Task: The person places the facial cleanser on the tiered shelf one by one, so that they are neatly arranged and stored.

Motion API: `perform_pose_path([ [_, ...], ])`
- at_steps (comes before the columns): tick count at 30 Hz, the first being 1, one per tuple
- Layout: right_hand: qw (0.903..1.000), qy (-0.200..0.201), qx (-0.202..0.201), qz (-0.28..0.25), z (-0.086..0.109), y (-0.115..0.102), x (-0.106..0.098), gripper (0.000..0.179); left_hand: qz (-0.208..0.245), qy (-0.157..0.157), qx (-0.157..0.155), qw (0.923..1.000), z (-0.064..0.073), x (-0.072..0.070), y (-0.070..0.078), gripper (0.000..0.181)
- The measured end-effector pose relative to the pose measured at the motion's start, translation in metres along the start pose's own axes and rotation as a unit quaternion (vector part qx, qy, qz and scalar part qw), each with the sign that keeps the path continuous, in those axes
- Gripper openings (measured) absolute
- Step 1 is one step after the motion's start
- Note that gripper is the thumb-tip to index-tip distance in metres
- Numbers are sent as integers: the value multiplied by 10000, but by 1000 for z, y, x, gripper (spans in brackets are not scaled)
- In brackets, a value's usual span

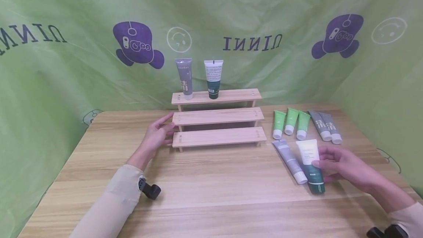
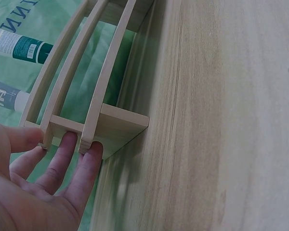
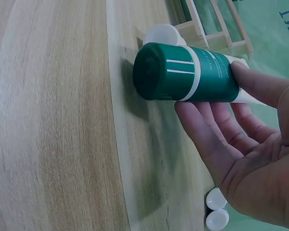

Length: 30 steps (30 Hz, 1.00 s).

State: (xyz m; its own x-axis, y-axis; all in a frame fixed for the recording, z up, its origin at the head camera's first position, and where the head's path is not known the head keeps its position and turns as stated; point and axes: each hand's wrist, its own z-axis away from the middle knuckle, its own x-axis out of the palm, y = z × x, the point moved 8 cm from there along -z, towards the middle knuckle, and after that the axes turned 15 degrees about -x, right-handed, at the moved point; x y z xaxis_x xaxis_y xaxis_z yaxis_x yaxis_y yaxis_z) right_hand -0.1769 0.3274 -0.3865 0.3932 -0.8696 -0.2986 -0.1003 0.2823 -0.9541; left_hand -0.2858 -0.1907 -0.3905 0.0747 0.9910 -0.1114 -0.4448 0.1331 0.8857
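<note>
My right hand (image 1: 345, 164) holds a white and dark green squeeze tube (image 1: 310, 157) between thumb and fingers, cap end down. In the right wrist view the tube's dark green cap (image 3: 159, 72) hangs over the tabletop with a shadow beneath. A grey squeeze tube with a white cap (image 1: 290, 161) lies right beside it. At the left end of a three-step wooden display rack (image 1: 218, 137), my left hand (image 1: 155, 135) grips the middle step, thumb on one side and fingers on the other. Its fingertips (image 2: 92, 150) touch the step ends.
On the rack's top step stand a grey tube (image 1: 184, 78) and a white and dark green tube (image 1: 213, 78). Several green tubes (image 1: 290, 120) and two grey tubes (image 1: 325, 126) lie at the table's back right. A green printed curtain (image 1: 211, 10) hangs behind the table.
</note>
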Motion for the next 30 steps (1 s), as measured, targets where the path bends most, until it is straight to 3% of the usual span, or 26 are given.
perform_pose_path([
  [15,9986,342,-323,260,-1,-20,8,49,-28,-19,40,10000,-1,0,0,56],
  [30,9971,581,-351,346,-26,-38,26,56,-26,11,-3,10000,1,1,1,55],
])
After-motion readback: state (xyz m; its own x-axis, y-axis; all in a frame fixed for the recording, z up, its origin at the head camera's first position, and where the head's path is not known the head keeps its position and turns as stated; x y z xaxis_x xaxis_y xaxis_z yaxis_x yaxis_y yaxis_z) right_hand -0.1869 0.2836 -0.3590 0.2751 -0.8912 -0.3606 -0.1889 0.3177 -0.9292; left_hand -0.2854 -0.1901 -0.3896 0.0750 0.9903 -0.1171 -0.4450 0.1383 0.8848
